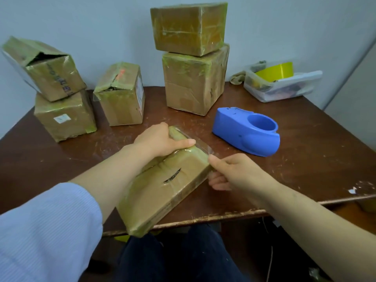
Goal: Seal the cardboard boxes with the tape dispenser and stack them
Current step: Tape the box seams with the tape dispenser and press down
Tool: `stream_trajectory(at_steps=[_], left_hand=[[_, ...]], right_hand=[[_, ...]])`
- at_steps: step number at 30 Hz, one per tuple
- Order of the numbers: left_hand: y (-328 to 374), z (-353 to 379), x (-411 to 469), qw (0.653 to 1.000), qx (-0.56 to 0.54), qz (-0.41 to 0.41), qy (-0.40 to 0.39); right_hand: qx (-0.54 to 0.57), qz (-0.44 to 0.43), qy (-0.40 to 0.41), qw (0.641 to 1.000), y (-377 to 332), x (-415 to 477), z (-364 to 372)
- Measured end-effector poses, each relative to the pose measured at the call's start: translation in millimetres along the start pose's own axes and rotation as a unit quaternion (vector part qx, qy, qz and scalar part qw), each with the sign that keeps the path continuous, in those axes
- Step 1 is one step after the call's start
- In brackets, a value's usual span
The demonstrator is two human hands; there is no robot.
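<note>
At far left, an open box (43, 68), contents not visible, rests tilted on a closed box (65, 117); a third box (121, 94) stands beside them. The left hand (160, 142) grips the far end of the flat box (162, 190), which overhangs the table (305, 149) edge. The right hand (230, 174) pinches clear tape (201, 144) at that box's right corner. Behind stands a sealed stack (195, 80). The dispenser (246, 133) lies on its side near the right hand, untouched. A clear bin (282, 92) holds a yellow roll (274, 72) and blurred small items.

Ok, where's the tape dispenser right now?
Head view: blue tape dispenser sits on the table, right of centre, between the two-box stack and the right hand.
</note>
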State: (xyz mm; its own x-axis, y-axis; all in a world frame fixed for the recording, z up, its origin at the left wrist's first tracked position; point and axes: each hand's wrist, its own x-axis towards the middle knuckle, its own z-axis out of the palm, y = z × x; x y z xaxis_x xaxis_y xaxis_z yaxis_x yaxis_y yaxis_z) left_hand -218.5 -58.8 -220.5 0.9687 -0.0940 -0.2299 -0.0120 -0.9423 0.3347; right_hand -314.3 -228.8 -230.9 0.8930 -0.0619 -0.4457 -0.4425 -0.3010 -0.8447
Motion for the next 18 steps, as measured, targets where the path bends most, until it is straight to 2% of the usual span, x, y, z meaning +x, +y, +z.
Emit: stream_trajectory(at_steps=[2, 5, 11, 14, 18], left_hand=[[-8.1, -0.9, 1.4, 0.999, -0.019, -0.031, 0.007], [-20.3, -3.2, 0.0, 0.994, -0.062, -0.085, 0.020], [-42.9, 0.9, 3.9, 0.968, -0.174, -0.152, 0.095], [-51.9, 1.3, 6.8, 0.959, -0.205, -0.148, 0.130], [-59.7, 0.1, 9.3, 0.944, -0.263, -0.131, 0.152]], right_hand=[[0.033, -0.005, 0.012, 0.999, -2.6, 10.8, 10.7], [0.013, -0.015, 0.035, 0.999, -12.4, 29.9, 17.6], [-0.218, -0.025, 0.136, 0.966, -34.2, 62.0, 33.4], [-0.220, -0.032, 0.157, 0.962, -30.7, 72.4, 34.4], [-0.174, -0.091, 0.179, 0.964, -21.4, 78.2, 35.5]])
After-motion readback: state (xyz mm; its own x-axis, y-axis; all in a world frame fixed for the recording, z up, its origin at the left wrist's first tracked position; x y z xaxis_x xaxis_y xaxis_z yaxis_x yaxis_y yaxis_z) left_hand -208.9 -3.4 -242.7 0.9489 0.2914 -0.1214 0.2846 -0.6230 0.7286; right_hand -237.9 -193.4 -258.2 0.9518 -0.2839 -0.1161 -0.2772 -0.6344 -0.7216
